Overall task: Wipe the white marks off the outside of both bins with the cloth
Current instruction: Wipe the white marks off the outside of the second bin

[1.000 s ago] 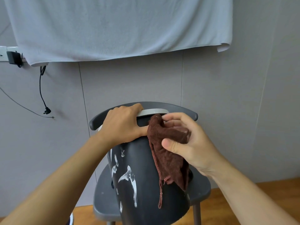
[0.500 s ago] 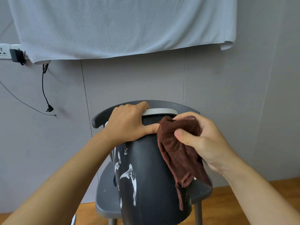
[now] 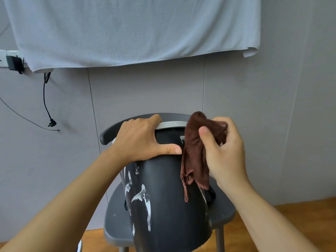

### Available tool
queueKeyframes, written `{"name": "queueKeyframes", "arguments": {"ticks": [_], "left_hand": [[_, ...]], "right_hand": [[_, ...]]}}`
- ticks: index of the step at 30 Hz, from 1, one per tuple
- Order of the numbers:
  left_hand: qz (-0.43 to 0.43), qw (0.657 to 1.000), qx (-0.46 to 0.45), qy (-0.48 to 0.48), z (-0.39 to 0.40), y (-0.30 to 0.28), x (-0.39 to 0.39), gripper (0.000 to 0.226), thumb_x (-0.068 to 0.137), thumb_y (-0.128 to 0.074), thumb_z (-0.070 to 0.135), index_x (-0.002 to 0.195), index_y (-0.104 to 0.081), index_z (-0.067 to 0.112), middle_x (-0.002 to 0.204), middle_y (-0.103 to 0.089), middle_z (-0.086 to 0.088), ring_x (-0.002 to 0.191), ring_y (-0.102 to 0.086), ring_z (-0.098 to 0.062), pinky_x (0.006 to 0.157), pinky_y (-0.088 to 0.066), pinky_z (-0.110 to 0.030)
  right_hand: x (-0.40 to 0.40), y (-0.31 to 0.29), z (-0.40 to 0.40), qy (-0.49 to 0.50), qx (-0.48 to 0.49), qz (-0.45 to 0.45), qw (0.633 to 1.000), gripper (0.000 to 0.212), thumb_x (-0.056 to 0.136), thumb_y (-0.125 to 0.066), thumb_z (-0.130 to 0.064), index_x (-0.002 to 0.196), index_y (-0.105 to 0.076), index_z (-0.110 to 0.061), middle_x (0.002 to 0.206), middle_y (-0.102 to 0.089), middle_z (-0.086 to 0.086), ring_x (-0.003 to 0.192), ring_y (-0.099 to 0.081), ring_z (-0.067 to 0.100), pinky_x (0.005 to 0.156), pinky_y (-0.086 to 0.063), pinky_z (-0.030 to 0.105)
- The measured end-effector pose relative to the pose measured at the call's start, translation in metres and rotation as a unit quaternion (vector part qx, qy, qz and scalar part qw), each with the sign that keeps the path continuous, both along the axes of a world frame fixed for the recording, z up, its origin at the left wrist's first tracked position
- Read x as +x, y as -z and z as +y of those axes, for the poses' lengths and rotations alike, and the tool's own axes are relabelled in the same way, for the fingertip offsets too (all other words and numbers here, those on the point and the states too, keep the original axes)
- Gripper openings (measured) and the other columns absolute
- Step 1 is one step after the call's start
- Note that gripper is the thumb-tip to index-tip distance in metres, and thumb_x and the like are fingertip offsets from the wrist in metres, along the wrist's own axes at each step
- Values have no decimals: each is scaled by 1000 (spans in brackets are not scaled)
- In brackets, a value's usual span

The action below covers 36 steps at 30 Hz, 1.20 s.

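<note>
A dark grey bin (image 3: pixel 169 200) with a pale rim stands on a grey chair (image 3: pixel 116 215). White marks (image 3: pixel 143 200) streak its left front side, and a thin white smear runs down its right edge. My left hand (image 3: pixel 143 140) grips the bin's rim from the left, thumb pressed on the front. My right hand (image 3: pixel 223 151) holds a bunched brown cloth (image 3: pixel 196 151) against the bin's upper right side, its ends hanging down. Only one bin is in view.
The chair's curved backrest (image 3: pixel 109 133) stands close to a grey panelled wall. A pale towel (image 3: pixel 127 30) hangs above. A black cable (image 3: pixel 47 106) dangles from a wall socket strip at the left. Wooden floor (image 3: pixel 300 211) shows at the bottom right.
My right hand has carried the cloth from the bin's front around to its upper right side and bunched it higher. My left hand has stayed on the rim.
</note>
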<state>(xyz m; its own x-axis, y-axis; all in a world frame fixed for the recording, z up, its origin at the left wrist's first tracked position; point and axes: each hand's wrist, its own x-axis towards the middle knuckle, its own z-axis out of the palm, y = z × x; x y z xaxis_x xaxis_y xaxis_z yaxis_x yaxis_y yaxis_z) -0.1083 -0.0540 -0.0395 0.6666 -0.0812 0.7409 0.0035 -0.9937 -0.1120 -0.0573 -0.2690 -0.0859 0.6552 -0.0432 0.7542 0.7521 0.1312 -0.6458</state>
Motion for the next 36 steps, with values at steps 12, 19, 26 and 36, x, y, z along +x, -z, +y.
{"name": "queueKeyframes", "arguments": {"ticks": [12,19,26,36], "left_hand": [[9,991,-86,105,3,0,-1,37,97,-37,60,112,-63,38,67,-61,5,64,-55,-15,66,-48,-38],[68,981,-93,158,-1,-12,-3,30,99,-42,43,101,-65,23,83,-59,7,81,-56,-17,74,-48,-45],[-18,999,2,33,-11,-4,5,39,95,-29,54,87,-51,23,54,-47,1,56,-48,-26,54,-39,-36],[-126,984,-70,102,-11,8,10,49,95,-47,60,73,-58,17,48,-43,3,47,-47,-22,49,-43,-39]], "right_hand": [[21,30,-2,85,-131,-51,986,40,83,-86,-21,114,-67,-37,110,-58,-10,105,-58,-5,90,-38,1],[17,44,16,76,-132,-46,987,35,94,-73,-39,126,-71,-26,116,-49,-4,114,-56,18,96,-33,-3],[14,38,19,80,-159,-86,980,34,96,-56,-44,125,-66,-31,104,-59,-7,96,-60,6,83,-43,3],[29,27,-7,89,-138,-105,981,23,87,-77,-33,108,-71,-41,96,-65,-9,92,-66,8,83,-56,31]]}}
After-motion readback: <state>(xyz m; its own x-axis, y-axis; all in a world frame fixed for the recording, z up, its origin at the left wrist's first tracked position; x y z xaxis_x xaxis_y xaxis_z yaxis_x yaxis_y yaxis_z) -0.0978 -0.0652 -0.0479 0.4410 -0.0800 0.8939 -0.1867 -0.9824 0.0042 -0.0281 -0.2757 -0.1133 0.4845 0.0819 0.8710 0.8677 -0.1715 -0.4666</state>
